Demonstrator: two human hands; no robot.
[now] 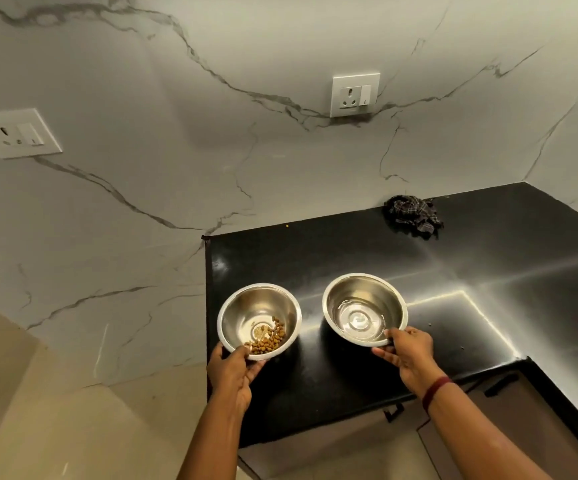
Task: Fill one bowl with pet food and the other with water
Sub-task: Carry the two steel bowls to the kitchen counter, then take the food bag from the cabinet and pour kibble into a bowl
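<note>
The glossy black stone surface [367,258] is bounded on its left by a straight edge against the white marble-veined wall [142,202], and by a stepped front edge on the near side. Broad open room is seen behind and to the right of the bowls, as far as a crumpled dark checked cloth [413,216] lying at the back wall.

Two round stainless-steel bowls are counted. The left steel bowl [242,306] is held at the surface's left edge; whether it rests on the surface cannot be told. A small heap of brown pet-food pellets [269,339] is gathered toward its near side. The right steel bowl [349,292] is seen well apart from it, over the surface, and a shallow pool of clear water [358,320] is held in it.

The near rim of the left bowl is pinched by the left hand [232,375], thumb on top. The near rim of the right bowl is pinched by the right hand [410,355], whose wrist is circled by a red thread band [434,393].

Two white wall sockets are counted: one [355,95] above the surface, one [15,133] at far left.
</note>
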